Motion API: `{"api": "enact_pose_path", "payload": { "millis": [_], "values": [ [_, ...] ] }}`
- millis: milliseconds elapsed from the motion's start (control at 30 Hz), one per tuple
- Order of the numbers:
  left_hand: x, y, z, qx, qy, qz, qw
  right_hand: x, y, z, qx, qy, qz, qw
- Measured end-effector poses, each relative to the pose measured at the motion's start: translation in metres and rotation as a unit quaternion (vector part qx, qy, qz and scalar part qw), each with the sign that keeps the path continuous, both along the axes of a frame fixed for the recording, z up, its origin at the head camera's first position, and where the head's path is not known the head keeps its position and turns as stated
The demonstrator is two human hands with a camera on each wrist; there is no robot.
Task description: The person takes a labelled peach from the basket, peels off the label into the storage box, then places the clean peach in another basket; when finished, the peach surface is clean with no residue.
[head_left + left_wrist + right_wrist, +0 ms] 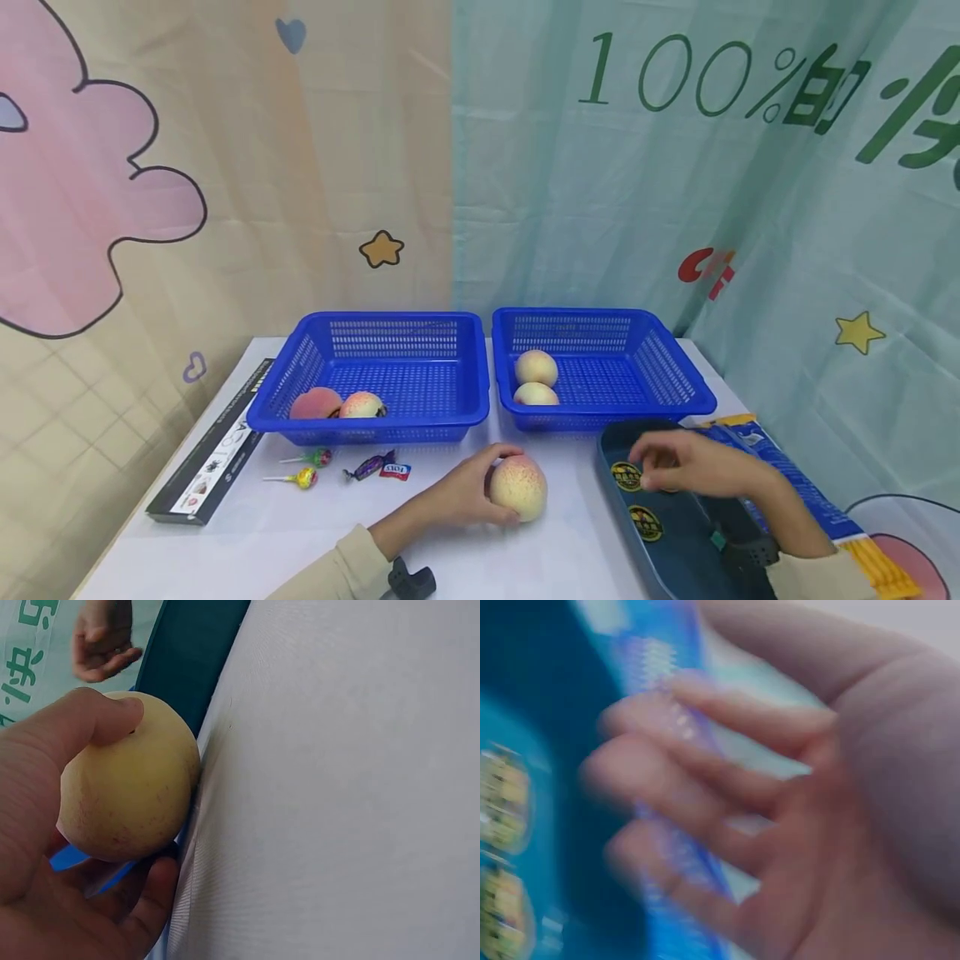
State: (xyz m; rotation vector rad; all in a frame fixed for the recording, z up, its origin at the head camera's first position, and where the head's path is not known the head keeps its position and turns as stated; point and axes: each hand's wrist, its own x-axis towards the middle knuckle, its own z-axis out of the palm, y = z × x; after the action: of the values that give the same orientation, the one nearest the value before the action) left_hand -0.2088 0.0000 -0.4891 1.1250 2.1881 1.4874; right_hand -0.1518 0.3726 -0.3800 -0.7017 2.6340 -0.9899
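Observation:
My left hand (467, 493) grips a pale yellow peach (522, 489) with a pink blush at the white table's middle. In the left wrist view, the thumb lies over the top of the peach (131, 795) and the fingers curl beneath it. My right hand (693, 462) hovers over the dark teal tray (678, 567), its fingers loosely bent and holding nothing. Blurred in the right wrist view, that hand (780, 825) shows an empty palm. Round black-and-gold items (646, 523) lie in the tray, partly hidden by the hand.
The left blue basket (367, 429) holds two peach-like fruits (363, 406); the right blue basket (615, 414) holds two pale ones (536, 367). Lollipops (306, 477), wrapped candies (371, 465) and a long black box (217, 454) lie at left. A blue-and-yellow packet (802, 483) lies beyond the tray.

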Motion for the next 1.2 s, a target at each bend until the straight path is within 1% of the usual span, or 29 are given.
{"api": "enact_pose_path", "payload": {
  "millis": [33,67,133,167,200,233,300,367,433,500,567,600,667,733,800,867,933,1033,1100,1200],
  "values": [
    [0.000,0.000,0.000,-0.002,0.001,0.001,1.0000,-0.002,0.007,0.007,-0.022,0.040,-0.008,0.999],
    [0.000,0.000,0.000,-0.003,0.003,0.002,1.0000,-0.004,0.014,0.012,-0.030,0.090,-0.031,0.995],
    [0.001,0.001,0.002,0.000,0.005,0.004,1.0000,-0.011,0.030,0.019,-0.021,0.163,-0.099,0.981],
    [0.002,0.002,0.005,0.002,0.005,0.007,1.0000,-0.016,0.039,0.021,-0.010,0.179,-0.130,0.975],
    [0.003,0.003,0.008,0.004,0.007,0.010,0.9999,-0.021,0.048,0.021,0.002,0.183,-0.154,0.971],
    [0.004,0.004,0.014,0.008,0.009,0.012,0.9999,-0.026,0.057,0.020,0.010,0.176,-0.169,0.970],
    [0.004,0.008,0.030,0.018,0.023,0.016,0.9994,-0.036,0.071,0.016,0.019,0.142,-0.187,0.972],
    [0.001,0.013,0.052,0.034,0.044,0.017,0.9983,-0.042,0.081,0.011,0.029,0.116,-0.198,0.973],
    [-0.007,0.020,0.078,0.059,0.064,0.009,0.9962,-0.046,0.088,0.004,0.037,0.096,-0.204,0.974],
    [-0.020,0.028,0.103,0.074,0.082,0.005,0.9939,-0.047,0.092,-0.002,0.039,0.084,-0.202,0.975],
    [-0.037,0.039,0.124,0.075,0.091,0.002,0.9930,-0.047,0.095,-0.007,0.033,0.075,-0.200,0.976],
    [-0.046,0.044,0.133,0.069,0.093,0.001,0.9933,-0.047,0.097,-0.009,0.029,0.072,-0.200,0.977],
    [-0.065,0.058,0.145,0.039,0.100,0.008,0.9942,-0.047,0.100,-0.013,0.019,0.070,-0.201,0.977],
    [-0.086,0.073,0.150,0.003,0.106,0.012,0.9943,-0.046,0.103,-0.015,0.007,0.064,-0.206,0.976],
    [-0.104,0.089,0.150,-0.037,0.113,0.015,0.9929,-0.046,0.107,-0.017,-0.004,0.062,-0.207,0.976],
    [-0.119,0.103,0.145,-0.077,0.117,0.011,0.9901,-0.044,0.109,-0.019,-0.014,0.061,-0.209,0.976],
    [-0.130,0.114,0.139,-0.117,0.116,0.000,0.9863,-0.044,0.111,-0.022,-0.019,0.062,-0.212,0.975],
    [-0.138,0.125,0.131,-0.175,0.102,-0.019,0.9791,-0.043,0.112,-0.025,-0.013,0.066,-0.215,0.974],
    [-0.138,0.129,0.127,-0.205,0.091,-0.031,0.9741,-0.043,0.111,-0.026,-0.011,0.068,-0.213,0.975],
    [-0.135,0.133,0.125,-0.235,0.074,-0.041,0.9683,-0.044,0.111,-0.025,-0.006,0.071,-0.209,0.975]
  ]
}}
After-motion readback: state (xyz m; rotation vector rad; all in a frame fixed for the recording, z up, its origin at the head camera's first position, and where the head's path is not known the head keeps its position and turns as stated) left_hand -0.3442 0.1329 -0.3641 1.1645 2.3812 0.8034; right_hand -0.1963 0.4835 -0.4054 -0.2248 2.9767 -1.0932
